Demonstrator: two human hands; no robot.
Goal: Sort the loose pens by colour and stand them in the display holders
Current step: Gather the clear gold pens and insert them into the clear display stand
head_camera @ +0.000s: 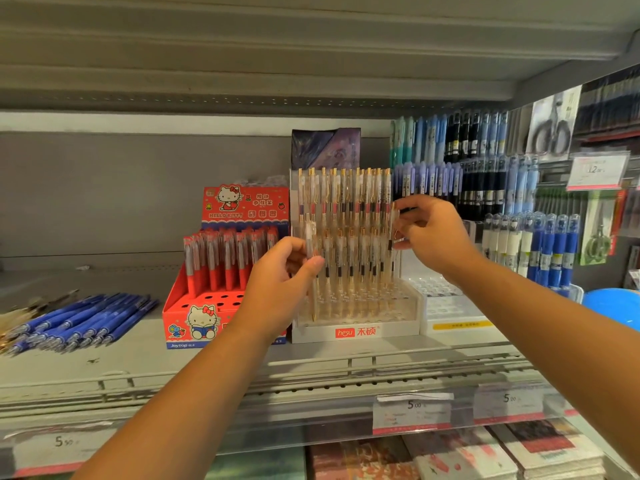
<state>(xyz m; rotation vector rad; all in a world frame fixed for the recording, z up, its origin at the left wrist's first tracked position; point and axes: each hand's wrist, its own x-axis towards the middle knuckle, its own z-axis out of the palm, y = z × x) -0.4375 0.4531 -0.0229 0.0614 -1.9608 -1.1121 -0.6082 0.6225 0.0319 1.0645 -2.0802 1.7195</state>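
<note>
A white tiered holder [356,332] marked "hesu" stands on the shelf, full of clear pens with gold clips. My left hand [280,278] pinches one clear gold pen [313,271] at the holder's left front, its tip low over the front holes. My right hand [433,233] pinches another clear gold pen [393,225] at the holder's right side. A pile of loose blue pens [83,322] lies flat on the shelf at the left. A red Hello Kitty holder [194,323] with red pens stands between the pile and the white holder.
An empty white holder [446,306] sits right of the "hesu" one. Tiered racks of blue, black and white pens [519,209] fill the right. A blue round object [613,306] lies far right. The shelf rail [311,379] carries price tags; notebooks lie below.
</note>
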